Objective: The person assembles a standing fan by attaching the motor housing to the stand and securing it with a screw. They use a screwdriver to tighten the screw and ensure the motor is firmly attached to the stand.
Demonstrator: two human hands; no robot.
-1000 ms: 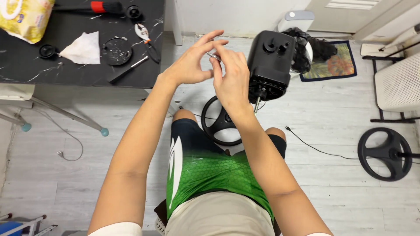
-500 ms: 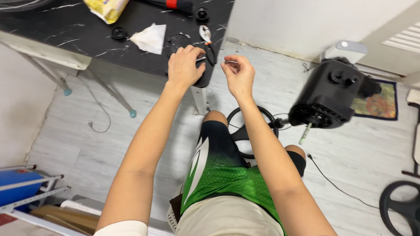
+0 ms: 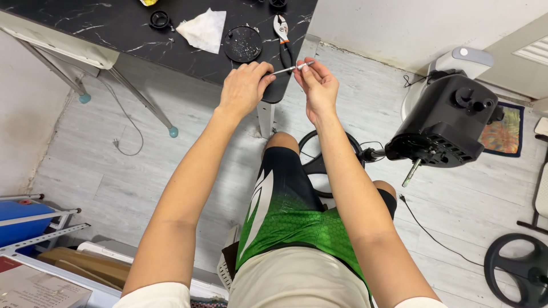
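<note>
**Rod held between both hands at the counter edge**

Nearest the camera: the seated person's lap in green-and-black shorts (image 3: 285,222), with both forearms reaching forward and up.

The left hand (image 3: 244,86) is closed around the near end of a thin metal rod (image 3: 290,69). The right hand (image 3: 319,86) pinches the far end between thumb and fingertips. The hands are close together but not touching; the rod spans the gap.

Long axis: the rod runs from lower left to upper right, nearly level, across the person's front. Each hand holds one end, so neither is nearer; the left hand has the fuller grip.

Just beyond the hands, the dark counter (image 3: 114,28) carries pliers (image 3: 282,34), a round black cap (image 3: 242,44) and a white tissue (image 3: 202,29).

To the right, apart from the hands, a black fan motor housing (image 3: 448,122) stands over the floor with its shaft (image 3: 412,172) pointing down and toward the person.
</note>
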